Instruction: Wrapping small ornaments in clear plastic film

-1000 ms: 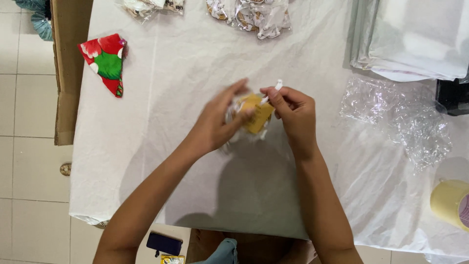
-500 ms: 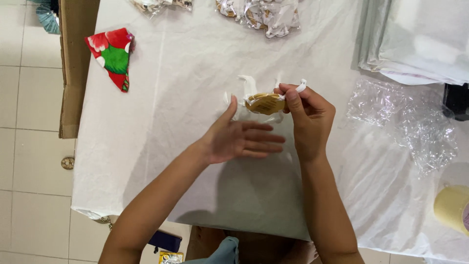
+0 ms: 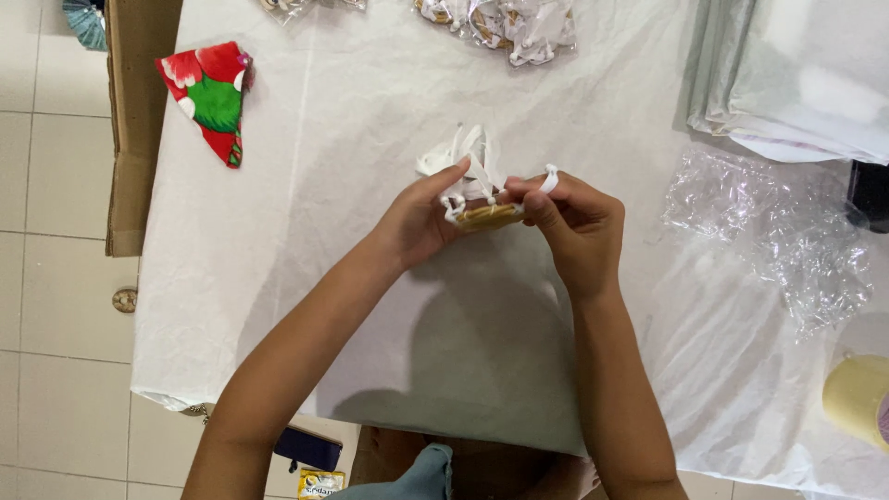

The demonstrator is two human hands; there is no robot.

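Over the middle of a white-covered table (image 3: 306,278) my left hand (image 3: 419,220) and my right hand (image 3: 572,222) meet. Between their fingertips they hold a small tan woven piece (image 3: 488,217) with white straps (image 3: 468,156) looping up from it. My left fingers pinch the straps at the piece's left end. My right thumb and fingers grip its right end, and one white loop curls over my right forefinger.
A red, green and white folded cloth (image 3: 213,97) lies at the table's far left. Bagged items (image 3: 505,23) sit at the far edge. Crumpled clear plastic (image 3: 769,227) and a stack of grey sheets (image 3: 796,74) lie at the right, a pale tape roll (image 3: 857,398) lower right. Brown cardboard (image 3: 130,139) stands left.
My left hand rose from lying flat on the table and now pinches the straps. The tan piece has been turned edge-on, and its white straps have fanned upward.
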